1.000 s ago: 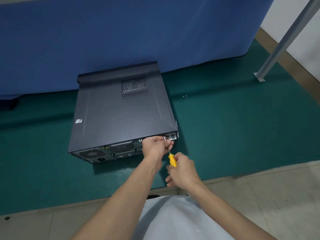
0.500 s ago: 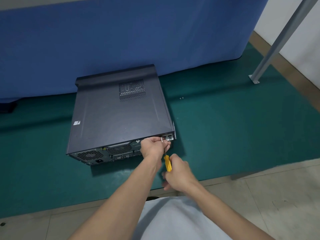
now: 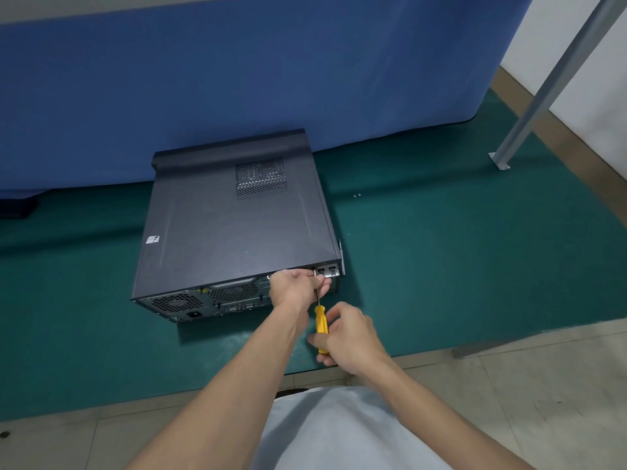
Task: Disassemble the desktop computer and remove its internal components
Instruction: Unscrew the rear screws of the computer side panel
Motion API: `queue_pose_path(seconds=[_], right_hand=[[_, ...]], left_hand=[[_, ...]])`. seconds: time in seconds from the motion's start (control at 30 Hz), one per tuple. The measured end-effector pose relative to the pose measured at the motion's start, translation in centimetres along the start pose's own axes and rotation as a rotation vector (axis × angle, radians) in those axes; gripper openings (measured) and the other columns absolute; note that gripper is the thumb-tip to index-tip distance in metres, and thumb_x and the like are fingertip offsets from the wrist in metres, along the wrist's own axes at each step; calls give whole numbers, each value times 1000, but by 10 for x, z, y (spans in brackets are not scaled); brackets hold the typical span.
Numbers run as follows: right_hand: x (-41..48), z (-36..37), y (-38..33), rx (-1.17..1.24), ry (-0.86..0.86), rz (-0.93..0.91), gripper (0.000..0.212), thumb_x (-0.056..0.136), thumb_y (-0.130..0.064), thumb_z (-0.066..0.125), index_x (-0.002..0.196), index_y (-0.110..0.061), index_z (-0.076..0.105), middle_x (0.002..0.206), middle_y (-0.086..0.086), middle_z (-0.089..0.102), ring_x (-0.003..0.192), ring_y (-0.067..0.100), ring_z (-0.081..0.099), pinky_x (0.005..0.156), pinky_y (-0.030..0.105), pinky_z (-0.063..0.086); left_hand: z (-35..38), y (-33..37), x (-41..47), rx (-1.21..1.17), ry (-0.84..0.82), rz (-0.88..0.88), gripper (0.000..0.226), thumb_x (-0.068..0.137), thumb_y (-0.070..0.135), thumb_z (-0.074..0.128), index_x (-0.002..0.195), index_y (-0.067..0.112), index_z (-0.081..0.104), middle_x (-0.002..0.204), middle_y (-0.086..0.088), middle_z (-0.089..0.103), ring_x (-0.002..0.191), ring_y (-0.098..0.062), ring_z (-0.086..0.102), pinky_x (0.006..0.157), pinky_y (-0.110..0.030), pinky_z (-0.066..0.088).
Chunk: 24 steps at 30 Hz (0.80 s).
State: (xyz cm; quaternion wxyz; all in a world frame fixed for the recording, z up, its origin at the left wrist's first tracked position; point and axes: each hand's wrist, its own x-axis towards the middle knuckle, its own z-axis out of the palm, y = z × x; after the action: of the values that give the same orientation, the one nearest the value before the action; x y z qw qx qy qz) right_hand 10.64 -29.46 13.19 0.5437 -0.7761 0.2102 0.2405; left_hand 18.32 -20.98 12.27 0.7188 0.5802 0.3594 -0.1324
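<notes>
A black desktop computer case (image 3: 234,225) lies on its side on the green mat (image 3: 458,266), rear panel facing me. My right hand (image 3: 346,337) grips the yellow handle of a screwdriver (image 3: 320,322). Its metal shaft runs up to the top right of the rear panel, by the silver slot brackets (image 3: 328,271). My left hand (image 3: 298,286) pinches the shaft near its tip against the case edge. The tip and any screw under it are hidden by my fingers.
Two small screws (image 3: 356,195) lie on the mat to the right of the case. A blue cloth (image 3: 237,79) hangs behind the case. A grey metal leg (image 3: 529,113) stands at the far right. Tiled floor (image 3: 543,401) borders the mat near me.
The view has shifted slightly. My right hand has turned on the screwdriver handle while my left hand stays at the shaft tip. The case has not moved.
</notes>
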Motion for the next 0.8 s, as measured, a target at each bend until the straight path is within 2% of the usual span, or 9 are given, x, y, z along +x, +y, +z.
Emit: queue_pose_path(seconds=[0.2, 0.27, 0.37, 0.43, 0.5, 0.6, 0.67, 0.73, 0.8], right_hand=[[-4, -18, 1, 688, -506, 162, 17, 96, -2, 51, 112, 3, 52, 89, 18, 67, 74, 27, 69, 61, 31, 56], [-3, -15, 2, 694, -416, 153, 20, 93, 5, 52, 113, 5, 51, 84, 20, 66, 65, 25, 68, 57, 27, 56], [-2, -3, 4, 148, -109, 35, 19, 88, 0, 59, 105, -6, 52, 93, 20, 64, 56, 17, 69, 59, 32, 59], [-1, 1, 6, -86, -14, -50, 16, 86, -6, 62, 98, -11, 52, 90, 15, 65, 54, 16, 70, 62, 36, 60], [0, -2, 6, 27, -61, -37, 15, 87, -7, 63, 98, -10, 52, 84, 12, 66, 56, 18, 70, 63, 35, 60], [1, -14, 6, 622, -379, 165, 11, 95, -3, 54, 105, 2, 53, 89, 21, 64, 71, 28, 70, 65, 35, 58], [-1, -20, 7, 832, -485, 232, 14, 95, 3, 49, 109, 6, 52, 87, 25, 65, 74, 33, 69, 65, 34, 58], [-1, -17, 7, 754, -394, 185, 15, 93, 7, 50, 108, 7, 51, 80, 23, 65, 65, 28, 69, 61, 29, 58], [-2, -10, 6, 467, -203, 102, 19, 91, 7, 54, 108, 0, 50, 80, 18, 64, 58, 21, 68, 62, 30, 59]], left_hand=[[-1, 5, -2, -182, -138, -74, 15, 90, -21, 44, 98, -13, 53, 88, -32, 62, 74, -35, 67, 64, -33, 61], [-3, 5, -4, -188, -149, -79, 14, 90, -21, 44, 97, -12, 53, 89, -32, 63, 75, -35, 68, 64, -33, 61], [-2, 1, -5, -75, -89, -28, 17, 85, -18, 58, 100, -11, 58, 88, -26, 66, 75, -30, 70, 65, -30, 61], [1, -2, -3, 15, -14, 20, 19, 81, -17, 64, 98, -8, 60, 88, -22, 68, 78, -28, 71, 66, -29, 60], [3, -2, -2, 28, 19, 31, 16, 84, -17, 60, 95, -5, 58, 87, -21, 68, 77, -25, 72, 65, -28, 60], [3, -1, -3, -58, -73, -4, 16, 90, -19, 48, 96, -6, 53, 86, -24, 65, 76, -28, 69, 70, -30, 60], [0, 1, -2, -139, -147, -44, 18, 91, -21, 43, 102, -10, 51, 88, -27, 64, 78, -31, 68, 72, -34, 59], [-2, 0, -1, -157, -161, -54, 20, 91, -20, 44, 107, -12, 51, 90, -27, 64, 77, -33, 69, 71, -35, 58], [-1, -2, -1, -56, -100, -19, 17, 87, -17, 55, 102, -9, 54, 89, -24, 67, 73, -31, 71, 67, -33, 60]])
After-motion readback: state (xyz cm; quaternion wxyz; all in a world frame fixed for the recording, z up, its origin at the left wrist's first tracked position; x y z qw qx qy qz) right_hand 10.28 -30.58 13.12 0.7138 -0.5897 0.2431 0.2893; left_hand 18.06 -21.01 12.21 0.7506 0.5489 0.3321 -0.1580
